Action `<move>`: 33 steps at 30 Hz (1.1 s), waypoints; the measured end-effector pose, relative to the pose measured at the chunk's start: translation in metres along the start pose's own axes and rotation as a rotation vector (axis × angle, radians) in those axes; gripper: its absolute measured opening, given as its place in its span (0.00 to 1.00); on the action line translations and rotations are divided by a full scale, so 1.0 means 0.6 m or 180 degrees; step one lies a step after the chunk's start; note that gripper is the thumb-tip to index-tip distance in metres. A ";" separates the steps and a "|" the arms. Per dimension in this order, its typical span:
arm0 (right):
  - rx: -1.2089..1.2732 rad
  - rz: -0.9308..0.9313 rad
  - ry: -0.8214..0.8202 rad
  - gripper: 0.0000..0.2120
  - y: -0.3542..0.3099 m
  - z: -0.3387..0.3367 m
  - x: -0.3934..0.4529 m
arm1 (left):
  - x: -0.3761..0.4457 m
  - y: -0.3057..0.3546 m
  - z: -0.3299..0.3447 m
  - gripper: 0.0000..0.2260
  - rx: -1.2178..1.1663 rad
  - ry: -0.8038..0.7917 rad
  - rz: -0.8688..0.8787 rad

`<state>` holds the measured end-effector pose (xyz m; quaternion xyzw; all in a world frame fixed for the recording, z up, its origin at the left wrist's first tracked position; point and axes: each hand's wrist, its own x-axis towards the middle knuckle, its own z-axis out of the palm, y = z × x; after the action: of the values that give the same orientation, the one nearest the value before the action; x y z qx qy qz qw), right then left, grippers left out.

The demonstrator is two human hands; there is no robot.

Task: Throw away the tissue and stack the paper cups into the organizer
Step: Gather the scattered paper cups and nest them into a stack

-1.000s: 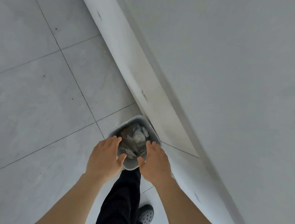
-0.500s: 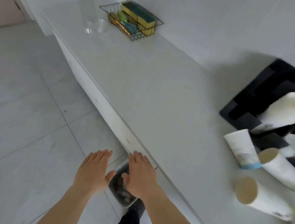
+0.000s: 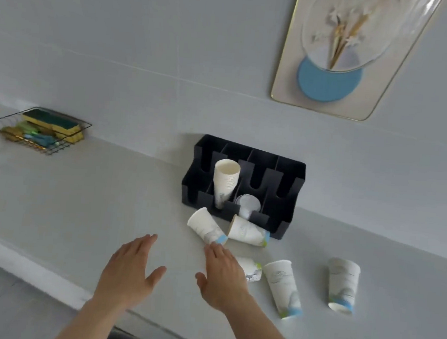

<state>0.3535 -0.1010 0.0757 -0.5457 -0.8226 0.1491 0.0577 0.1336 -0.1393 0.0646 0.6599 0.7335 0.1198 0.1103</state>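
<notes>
Head view: both hands, left hand and right hand, spread open and empty (palms down) above the counter, near toppled paper cups before the organizer.

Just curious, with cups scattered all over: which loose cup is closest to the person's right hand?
The cup half hidden under the right hand, its patterned base poking out beside the fingers. The other loose cups lie clear of the hand.

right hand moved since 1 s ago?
Yes. The right hand was over the trash bin on the floor; now it is up over the countertop, open, fingertips near a fallen paper cup before the black organizer.
</notes>
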 end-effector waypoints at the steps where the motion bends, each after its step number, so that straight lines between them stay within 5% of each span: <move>1: 0.0026 0.0165 0.0038 0.28 0.031 -0.008 -0.011 | 0.009 0.026 0.008 0.36 -0.0064 -0.0024 0.0073; 9: 0.0098 0.1234 0.0249 0.31 0.219 -0.033 -0.073 | 0.078 0.168 0.082 0.45 -0.0266 -0.0428 0.0629; 18: 0.0318 0.2112 0.0003 0.37 0.279 0.007 -0.036 | 0.139 0.187 0.176 0.55 -0.0134 -0.1126 0.0924; 26: 0.0594 0.2753 -0.0198 0.45 0.269 0.039 0.014 | 0.185 0.153 0.200 0.34 -0.0220 -0.1554 0.1078; 33: 0.0681 0.2954 -0.0121 0.42 0.232 0.054 0.025 | 0.246 0.108 0.145 0.38 -0.0812 -0.1514 0.1490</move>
<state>0.4619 -0.0431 0.0007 -0.8436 -0.4729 0.2529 0.0258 0.2068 0.0164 0.0025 0.8003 0.4954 0.0755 0.3291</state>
